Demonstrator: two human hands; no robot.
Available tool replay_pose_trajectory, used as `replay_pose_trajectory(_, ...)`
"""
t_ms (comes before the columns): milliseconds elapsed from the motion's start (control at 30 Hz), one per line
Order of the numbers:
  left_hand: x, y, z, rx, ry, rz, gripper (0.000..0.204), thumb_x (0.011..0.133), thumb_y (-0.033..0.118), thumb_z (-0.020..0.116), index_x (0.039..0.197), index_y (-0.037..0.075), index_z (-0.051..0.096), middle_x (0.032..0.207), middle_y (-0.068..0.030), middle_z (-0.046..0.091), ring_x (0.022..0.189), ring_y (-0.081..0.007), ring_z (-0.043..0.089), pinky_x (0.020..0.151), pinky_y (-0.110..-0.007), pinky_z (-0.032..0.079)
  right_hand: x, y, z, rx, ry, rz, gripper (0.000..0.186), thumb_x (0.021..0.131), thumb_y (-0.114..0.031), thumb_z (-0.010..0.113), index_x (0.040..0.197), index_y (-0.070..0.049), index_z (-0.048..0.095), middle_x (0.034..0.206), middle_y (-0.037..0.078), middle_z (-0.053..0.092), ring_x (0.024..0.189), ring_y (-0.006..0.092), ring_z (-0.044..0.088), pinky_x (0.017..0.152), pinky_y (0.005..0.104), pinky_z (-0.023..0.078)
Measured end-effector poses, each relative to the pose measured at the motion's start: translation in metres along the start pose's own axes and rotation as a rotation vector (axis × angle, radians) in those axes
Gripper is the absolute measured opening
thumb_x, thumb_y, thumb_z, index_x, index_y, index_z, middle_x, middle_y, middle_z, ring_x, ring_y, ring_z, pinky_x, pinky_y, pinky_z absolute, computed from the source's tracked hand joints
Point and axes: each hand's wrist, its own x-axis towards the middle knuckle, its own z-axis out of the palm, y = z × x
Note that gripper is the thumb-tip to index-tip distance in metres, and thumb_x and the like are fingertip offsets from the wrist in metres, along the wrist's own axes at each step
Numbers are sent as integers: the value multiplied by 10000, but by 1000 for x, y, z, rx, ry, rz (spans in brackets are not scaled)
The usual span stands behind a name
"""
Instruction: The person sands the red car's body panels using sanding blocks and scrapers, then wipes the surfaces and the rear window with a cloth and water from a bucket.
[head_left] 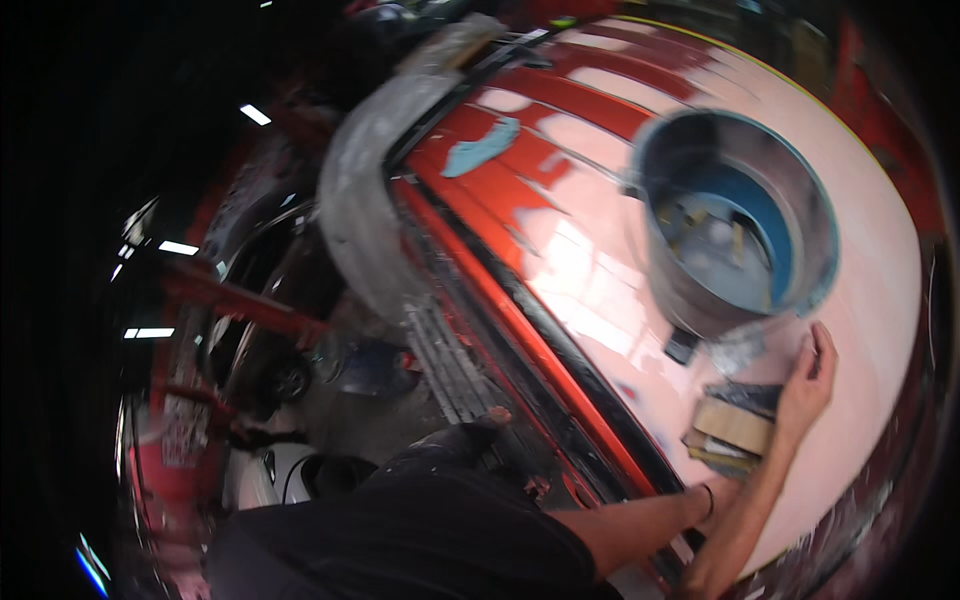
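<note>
Two things lie near our right hand (808, 388), its seemingly empty fingers slightly apart: the bucket (793, 192) just past the fingertips; left of the wrist on the car roof (868, 330), the sanding-block stack (734, 426), long axis crosswise; our left hand (724, 496), below the stack, is too hidden to tell its fingers' state.

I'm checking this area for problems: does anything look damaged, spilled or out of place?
The large red vehicle panel looks patchy, with pale pink areas breaking up its colour. A crumpled light-blue cloth lies loose on it, apart from the round grey-blue bucket. I can't tell whether the bright patches are wetness or reflections.
</note>
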Motion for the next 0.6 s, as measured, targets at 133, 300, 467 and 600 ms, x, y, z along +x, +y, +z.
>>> replay_pose_trajectory(133,3,-5,5,6,30,-58,845,910,503,621,1593,43,434,1729,-227,237,1634,-399,119,1305,-637,62,-13,-58,-4,-10,251,-263,215,989,-36,652,1192,12,703,1259,174,701,1181,317,668,1043,407,523)
replay_pose_trajectory(300,11,-3,1,85,-14,-51,821,943,476,604,1615,51,401,1746,-236,186,1645,-381,96,1304,-633,56,16,-135,16,-7,198,-686,393,864,-405,808,1036,-59,737,1035,95,711,1006,316,675,984,481,501)
replay_pose_trajectory(467,14,6,8,86,-22,-16,793,967,459,591,1621,55,396,1742,-260,173,1639,-413,86,1291,-653,41,37,-139,59,-65,370,-789,618,885,-583,717,543,-76,626,618,56,596,715,229,588,922,411,465)
replay_pose_trajectory(600,10,8,5,116,-56,-24,782,974,467,593,1614,56,411,1736,-267,187,1633,-422,107,1279,-668,59,54,-133,74,167,343,-841,531,797,-332,788,405,-112,504,443,19,484,482,210,476,597,392,415)
